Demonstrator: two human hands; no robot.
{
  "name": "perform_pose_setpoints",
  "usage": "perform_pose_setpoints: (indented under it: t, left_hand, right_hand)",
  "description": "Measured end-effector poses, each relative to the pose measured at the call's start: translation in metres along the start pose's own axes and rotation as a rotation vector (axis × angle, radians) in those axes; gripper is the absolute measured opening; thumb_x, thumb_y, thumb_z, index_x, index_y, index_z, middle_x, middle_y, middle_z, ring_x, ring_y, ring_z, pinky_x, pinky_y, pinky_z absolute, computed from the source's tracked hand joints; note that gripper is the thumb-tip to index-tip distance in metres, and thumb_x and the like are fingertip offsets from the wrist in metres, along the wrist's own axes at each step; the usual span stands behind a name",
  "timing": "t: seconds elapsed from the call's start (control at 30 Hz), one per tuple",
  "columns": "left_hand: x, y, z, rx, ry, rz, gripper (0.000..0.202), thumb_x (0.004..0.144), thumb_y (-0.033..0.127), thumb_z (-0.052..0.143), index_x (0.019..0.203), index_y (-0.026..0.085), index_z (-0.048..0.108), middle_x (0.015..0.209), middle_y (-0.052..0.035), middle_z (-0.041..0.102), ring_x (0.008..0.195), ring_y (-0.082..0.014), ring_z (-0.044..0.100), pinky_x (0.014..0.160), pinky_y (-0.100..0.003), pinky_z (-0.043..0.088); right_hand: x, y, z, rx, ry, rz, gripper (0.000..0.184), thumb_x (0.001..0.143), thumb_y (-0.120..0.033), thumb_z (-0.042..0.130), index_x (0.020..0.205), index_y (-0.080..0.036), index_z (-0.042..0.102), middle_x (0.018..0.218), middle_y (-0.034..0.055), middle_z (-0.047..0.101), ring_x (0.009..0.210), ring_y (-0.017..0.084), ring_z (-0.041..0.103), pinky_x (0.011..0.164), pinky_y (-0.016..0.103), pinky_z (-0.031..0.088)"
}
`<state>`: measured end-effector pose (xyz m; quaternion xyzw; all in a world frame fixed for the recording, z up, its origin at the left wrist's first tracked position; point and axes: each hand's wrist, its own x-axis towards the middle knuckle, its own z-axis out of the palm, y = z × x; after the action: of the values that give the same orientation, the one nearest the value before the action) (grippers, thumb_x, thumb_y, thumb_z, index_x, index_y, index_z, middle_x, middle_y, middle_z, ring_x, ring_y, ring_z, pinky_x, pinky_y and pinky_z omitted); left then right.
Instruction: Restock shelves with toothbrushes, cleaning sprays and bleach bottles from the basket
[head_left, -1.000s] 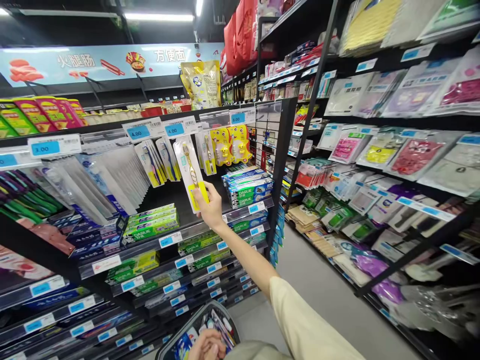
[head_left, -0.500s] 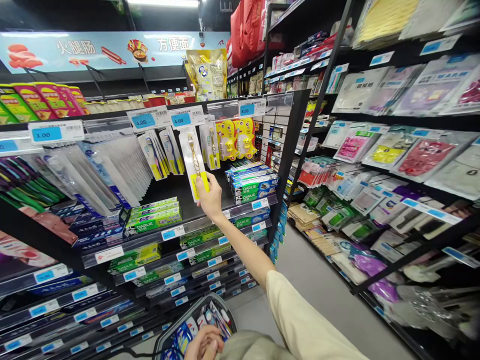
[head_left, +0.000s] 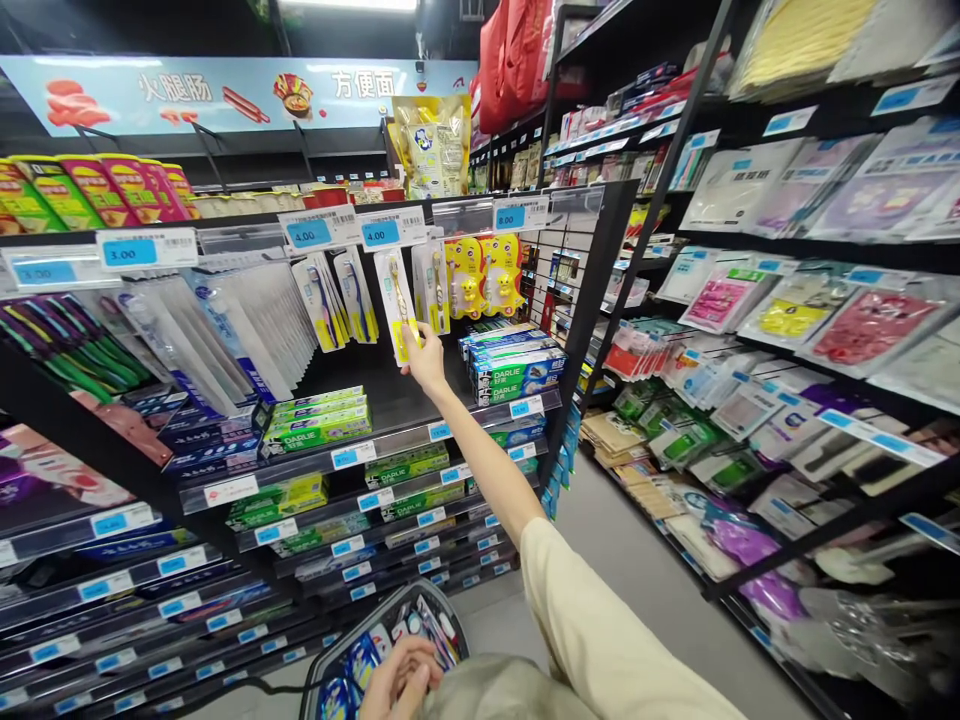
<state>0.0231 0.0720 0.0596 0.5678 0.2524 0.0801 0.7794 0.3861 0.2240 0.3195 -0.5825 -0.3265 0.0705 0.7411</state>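
A price tag reading 4.00 (head_left: 392, 231) is at eleven o'clock from the right hand (head_left: 421, 352), another price tag reading 8.00 (head_left: 520, 216) at one, green DARLIE cartons (head_left: 322, 430) at eight and blue DARLIE cartons (head_left: 521, 380) at three. The packaged toothbrush (head_left: 397, 285) extends toward eleven o'clock, its yellow lower end pinched between that hand's thumb and fingers. At six o'clock, the left hand (head_left: 405, 672) is curled over the basket (head_left: 452, 603); its grasp cannot be determined.

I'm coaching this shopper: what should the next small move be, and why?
Probably ease the toothbrush pack toward the hanging toothbrushes: the right hand grips its lower end, leaving its upper part uncovered, and it seems to have moved closer to them.
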Motion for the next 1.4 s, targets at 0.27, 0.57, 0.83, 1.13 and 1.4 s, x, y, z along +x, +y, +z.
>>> perform_pose_setpoints:
  t: [0.27,0.57,0.83,1.13,1.4]
  left_hand:
    - [-0.008,-0.003,0.006,0.05,-0.003,0.046,0.067,0.082,0.081,0.07,0.109,0.02,0.069,0.091,-0.0097,0.072,0.087,-0.0229,0.065,0.086,-0.032,0.05]
    - [-0.02,-0.019,0.022,0.09,-0.049,0.083,0.063,0.091,0.078,0.062,0.113,0.019,0.067,0.095,-0.0092,0.073,0.089,-0.0209,0.066,0.084,-0.031,0.046]
    - [-0.038,0.004,0.042,0.185,-0.085,-0.017,0.05,0.101,0.066,0.054,0.116,0.021,0.067,0.103,-0.007,0.072,0.1,-0.022,0.065,0.094,-0.029,0.047]
    - [-0.047,0.001,0.059,0.168,0.036,-0.024,0.039,0.103,0.053,0.054,0.117,0.021,0.071,0.107,-0.0059,0.074,0.101,-0.0218,0.068,0.094,-0.026,0.047]
    - [-0.065,-0.025,0.07,-0.034,0.217,0.006,0.03,0.1,0.041,0.061,0.114,0.018,0.072,0.1,-0.0077,0.078,0.092,-0.0205,0.071,0.08,-0.025,0.05]
  right_hand:
    - [0.023,0.011,0.009,-0.041,-0.037,0.018,0.044,0.099,-0.059,0.066,0.115,-0.019,0.063,0.09,0.0039,0.072,0.053,0.012,0.064,0.037,0.017,0.041]
    - [-0.007,0.014,-0.009,0.414,-0.056,0.491,0.06,0.097,-0.024,0.071,0.146,-0.023,0.036,0.143,0.0155,0.06,0.081,0.012,0.076,0.068,0.023,0.064]
    - [-0.06,0.023,-0.03,0.396,-0.103,0.486,0.036,0.088,-0.018,0.067,0.121,-0.021,0.053,0.137,0.0098,0.062,0.088,0.016,0.078,0.075,0.025,0.062]
    - [-0.135,0.04,-0.02,0.149,-0.746,0.346,0.026,0.085,-0.04,0.076,0.098,-0.02,0.064,0.08,-0.0007,0.072,0.061,0.011,0.065,0.062,0.023,0.052]
    - [-0.224,0.096,0.009,-0.1,-2.077,0.544,0.047,0.093,-0.049,0.074,0.127,-0.016,0.073,0.091,0.0061,0.079,0.062,0.016,0.072,0.056,0.024,0.057]
